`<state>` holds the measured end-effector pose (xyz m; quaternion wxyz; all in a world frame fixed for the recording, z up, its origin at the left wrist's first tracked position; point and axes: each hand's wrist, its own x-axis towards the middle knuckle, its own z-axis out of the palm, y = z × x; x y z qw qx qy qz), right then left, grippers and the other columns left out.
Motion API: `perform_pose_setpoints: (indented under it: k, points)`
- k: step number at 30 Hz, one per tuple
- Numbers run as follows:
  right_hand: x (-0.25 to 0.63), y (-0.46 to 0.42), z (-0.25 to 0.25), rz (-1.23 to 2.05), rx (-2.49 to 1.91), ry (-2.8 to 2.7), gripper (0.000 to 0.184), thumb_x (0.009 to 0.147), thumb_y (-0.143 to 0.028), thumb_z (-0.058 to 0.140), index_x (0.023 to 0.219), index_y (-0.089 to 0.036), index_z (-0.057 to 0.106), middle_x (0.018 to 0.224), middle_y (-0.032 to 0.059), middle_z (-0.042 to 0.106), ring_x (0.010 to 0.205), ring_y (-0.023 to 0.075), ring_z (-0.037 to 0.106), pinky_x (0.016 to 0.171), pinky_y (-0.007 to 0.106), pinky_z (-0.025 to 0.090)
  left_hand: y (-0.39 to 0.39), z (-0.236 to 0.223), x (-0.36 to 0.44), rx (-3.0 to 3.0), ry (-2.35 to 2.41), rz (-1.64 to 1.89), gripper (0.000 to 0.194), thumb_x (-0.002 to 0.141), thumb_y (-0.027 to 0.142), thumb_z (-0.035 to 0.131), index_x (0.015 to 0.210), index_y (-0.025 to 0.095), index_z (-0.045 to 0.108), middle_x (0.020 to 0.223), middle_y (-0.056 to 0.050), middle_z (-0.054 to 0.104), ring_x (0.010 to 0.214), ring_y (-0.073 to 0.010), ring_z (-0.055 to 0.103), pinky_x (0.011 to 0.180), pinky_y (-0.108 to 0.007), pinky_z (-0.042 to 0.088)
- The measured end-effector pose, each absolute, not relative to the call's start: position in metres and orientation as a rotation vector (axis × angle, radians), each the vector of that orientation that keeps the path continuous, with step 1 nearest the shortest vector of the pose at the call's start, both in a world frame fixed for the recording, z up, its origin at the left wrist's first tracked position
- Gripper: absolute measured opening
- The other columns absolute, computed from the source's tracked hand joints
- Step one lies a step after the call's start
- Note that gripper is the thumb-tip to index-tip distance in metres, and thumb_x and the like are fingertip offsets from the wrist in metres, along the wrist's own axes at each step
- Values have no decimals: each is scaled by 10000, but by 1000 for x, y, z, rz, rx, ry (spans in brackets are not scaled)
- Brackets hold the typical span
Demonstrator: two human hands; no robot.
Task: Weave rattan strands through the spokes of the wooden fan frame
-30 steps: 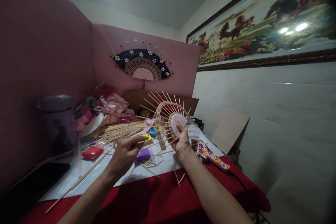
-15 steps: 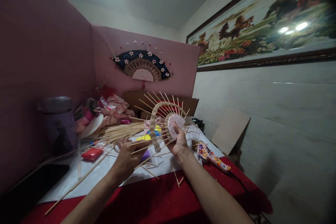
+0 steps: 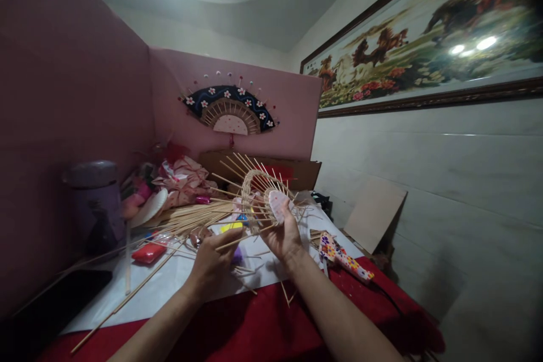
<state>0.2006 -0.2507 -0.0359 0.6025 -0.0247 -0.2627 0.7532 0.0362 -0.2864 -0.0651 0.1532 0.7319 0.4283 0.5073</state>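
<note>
Right hand: the right hand (image 3: 283,237) grips the half-woven fan frame (image 3: 258,195) by its pink spotted hub (image 3: 278,203), thumb pressed on the face, so the sticks fan out up and to the left, clear of the desk.
Left hand: the left hand (image 3: 212,260) pinches one loose bamboo stick (image 3: 244,236) between thumb and fingers, near the lower spokes of the frame; the grip is closed on that stick alone.
Fan frame: held in the air above the far middle of the desk, tilted with its edge partly toward the camera; a band of woven cane (image 3: 248,192) arcs across the spokes, which keeps them spread.
Stick bundle: a sheaf of bamboo sticks (image 3: 190,218) lies on the desk to the left, tips pointing at the hands, within easy reach of the left hand.
Desk: the desk (image 3: 263,322) has a red cloth with a white sheet (image 3: 169,283) over it under the work.
Around it: a flower-patterned glue gun (image 3: 341,257) lies to the right of the right wrist; a red clay block (image 3: 149,253) sits at left; a lidded purple jar (image 3: 95,203) stands at far left.
Wall: a finished dark fan with flowers (image 3: 231,107) hangs on the pink board at the far side, facing the person like a pattern piece.
</note>
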Motion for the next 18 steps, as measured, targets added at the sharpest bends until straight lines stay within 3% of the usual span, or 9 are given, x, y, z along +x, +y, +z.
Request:
perform_pose_setpoints:
  k: [5, 10, 14, 18]
  points:
    - [195, -259, -30, 1655, -119, -593, 479, 806, -517, 445, 1046, -122, 568, 901, 116, 678, 870, 241, 632, 739, 444, 517, -285, -58, 58, 2198, 1451, 1215, 342, 830, 376, 396, 830, 202, 690, 752, -52, 694, 699, -170, 602, 681, -262, 430]
    - [196, -259, -25, 1562, -173, -629, 493, 809, -530, 426, 1024, -115, 583, 828, 108, 687, 777, 227, 652, 636, 373, 546, -276, -43, 84, 2158, 1421, 944, 500, 834, 504, 285, 695, 186, 645, 525, 1, 567, 517, -134, 509, 524, -225, 361]
    - [205, -255, -21, 1521, -272, -585, 498, 782, -556, 452, 980, -122, 594, 748, 81, 686, 667, 198, 655, 522, 297, 538, -270, -43, 94, 2145, 1438, 939, 476, 836, 485, 300, 666, 175, 619, 497, 14, 528, 498, -121, 492, 497, -214, 331]
    - [215, -247, -19, 1394, -319, -447, 474, 776, -560, 463, 994, -156, 581, 785, 45, 686, 593, 145, 640, 459, 235, 513, -293, -46, 90, 2408, 1591, 835, 383, 827, 398, 393, 621, 181, 632, 574, -37, 608, 580, -159, 543, 558, -255, 327]
